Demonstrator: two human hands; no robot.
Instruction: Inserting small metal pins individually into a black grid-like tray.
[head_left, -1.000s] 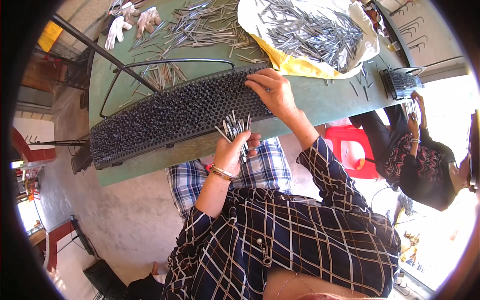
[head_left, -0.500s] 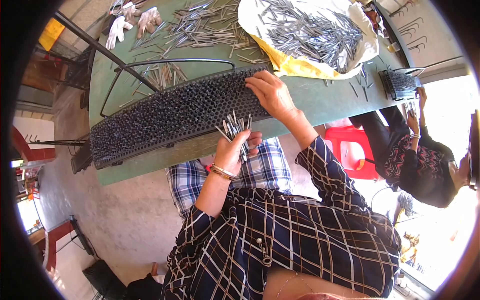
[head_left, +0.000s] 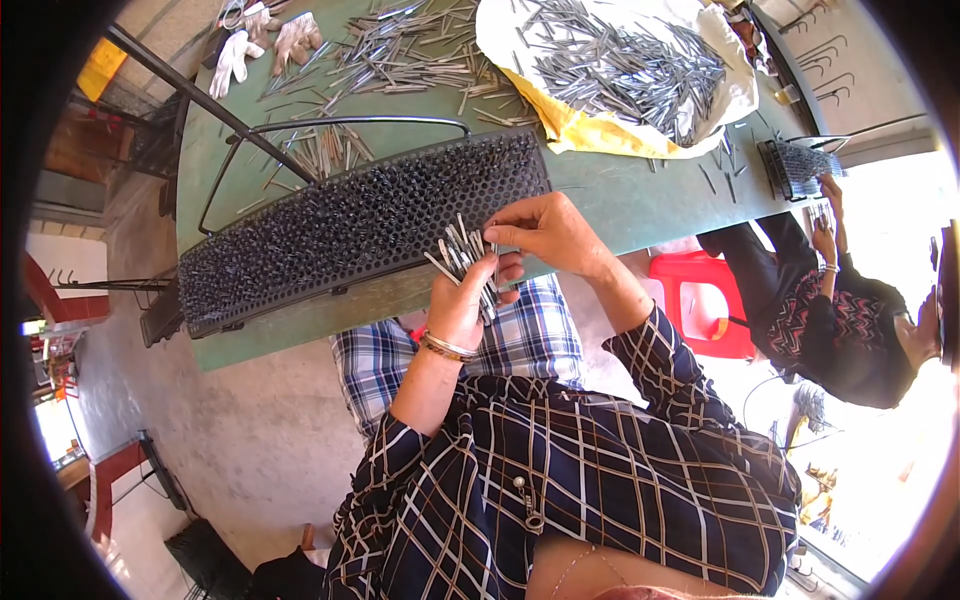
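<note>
In my left hand (head_left: 458,305) is a bundle of thin metal rods (head_left: 462,248), fanned out above the closed fingers. My right hand (head_left: 560,235) is just right of the bundle, its thumb and forefinger pinched on a thin rod at the bundle's edge. Behind both hands lies a long black perforated rack (head_left: 418,252), tilted on the table. Dark upright pieces fill most of its holes; bare holes show toward the near right part. A black wire handle (head_left: 370,121) stands at the rack's far side.
The green table (head_left: 610,190) bears loose rods (head_left: 410,70) and a white-and-yellow sack (head_left: 570,132) heaped with rods. Work gloves (head_left: 233,62) lie at far left. At right, a co-worker's hand (head_left: 832,190) is by a smaller rack (head_left: 800,165), near a red stool (head_left: 700,310).
My right hand has come down from the rack's right end to the bundle and pinches a rod there. The left hand has barely moved. The co-worker's upper hand has shifted toward the smaller rack.
</note>
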